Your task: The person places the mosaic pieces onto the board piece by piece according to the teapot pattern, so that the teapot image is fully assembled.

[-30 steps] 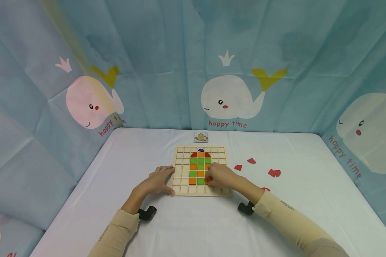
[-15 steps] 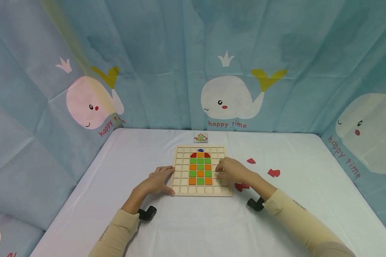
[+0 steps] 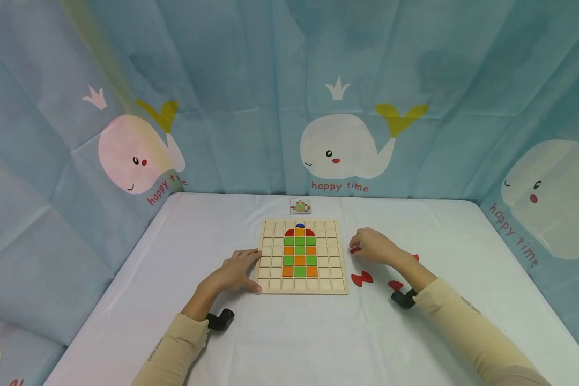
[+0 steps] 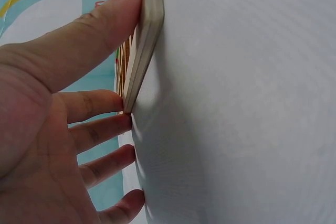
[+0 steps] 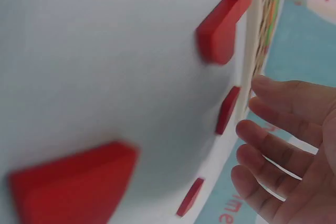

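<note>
A wooden grid board [image 3: 271, 271] lies mid-table, with orange and green square tiles [image 3: 299, 251], two red curved pieces and a blue piece [image 3: 300, 225] forming a tower shape. My left hand [image 3: 235, 272] rests along the board's left edge, its thumb [image 4: 94, 38] and index fingertip against the rim. To the board's right, my right hand [image 3: 373, 245] hovers with fingers loosely extended over a red fan-shaped piece [image 3: 355, 250]. The right wrist view shows that red piece [image 5: 228, 110] on the cloth near my fingertips, nothing between the fingers.
Two red pieces [image 3: 362, 278] lie together right of the board, and another red piece [image 3: 395, 285] is near my right wrist. A red piece [image 3: 415, 257] is partly hidden behind my right forearm. A small pattern card [image 3: 300, 206] lies beyond the board.
My right hand has moved away from the tiles on the board, rightward to a loose red piece. An orange tile now shows at the tower's lower right. The left hand has stayed put.
</note>
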The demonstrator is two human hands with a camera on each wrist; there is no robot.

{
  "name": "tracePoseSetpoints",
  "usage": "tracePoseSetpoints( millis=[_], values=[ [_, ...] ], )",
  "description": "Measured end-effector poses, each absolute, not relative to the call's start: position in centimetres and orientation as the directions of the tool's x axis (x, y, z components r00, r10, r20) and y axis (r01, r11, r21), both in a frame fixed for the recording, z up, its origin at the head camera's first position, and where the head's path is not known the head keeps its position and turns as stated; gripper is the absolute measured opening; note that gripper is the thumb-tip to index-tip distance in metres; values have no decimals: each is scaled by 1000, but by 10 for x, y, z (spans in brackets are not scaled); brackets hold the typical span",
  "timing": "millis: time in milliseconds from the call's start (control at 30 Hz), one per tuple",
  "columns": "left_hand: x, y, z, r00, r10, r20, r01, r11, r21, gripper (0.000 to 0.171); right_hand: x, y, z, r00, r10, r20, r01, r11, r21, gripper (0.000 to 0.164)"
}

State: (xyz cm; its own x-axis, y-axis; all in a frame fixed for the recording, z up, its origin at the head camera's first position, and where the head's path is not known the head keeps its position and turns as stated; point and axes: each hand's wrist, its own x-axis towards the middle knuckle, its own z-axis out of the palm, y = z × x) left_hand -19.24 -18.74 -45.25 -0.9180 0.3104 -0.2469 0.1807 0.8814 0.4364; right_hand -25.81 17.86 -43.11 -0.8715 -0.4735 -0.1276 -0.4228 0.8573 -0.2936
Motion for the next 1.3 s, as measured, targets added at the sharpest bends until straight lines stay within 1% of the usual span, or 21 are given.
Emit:
tracePoseSetpoints(
  millis=[233, 800, 1100, 1300],
  values=[
    [-193, -187, -453, -921, 296, -254, 163, 884, 438, 95, -264, 187, -437, -882, -439, -173, -388, 884, -262, 20],
    [-194, -188, -456, -924, 283, -256, 146, 882, 448, 97, -264, 188, -442, -887, -439, -143, -393, 880, -267, 16],
    [-191, -187, -454, -933, 242, -265, 95, 878, 470, 101, -264, 186, -440, -881, -455, -126, -409, 869, -281, 14],
    [-192, -187, -457, -930, 253, -267, 104, 877, 469, 101, -268, 184, -439, -881, -454, -130, -401, 865, -300, 16]
  ],
)
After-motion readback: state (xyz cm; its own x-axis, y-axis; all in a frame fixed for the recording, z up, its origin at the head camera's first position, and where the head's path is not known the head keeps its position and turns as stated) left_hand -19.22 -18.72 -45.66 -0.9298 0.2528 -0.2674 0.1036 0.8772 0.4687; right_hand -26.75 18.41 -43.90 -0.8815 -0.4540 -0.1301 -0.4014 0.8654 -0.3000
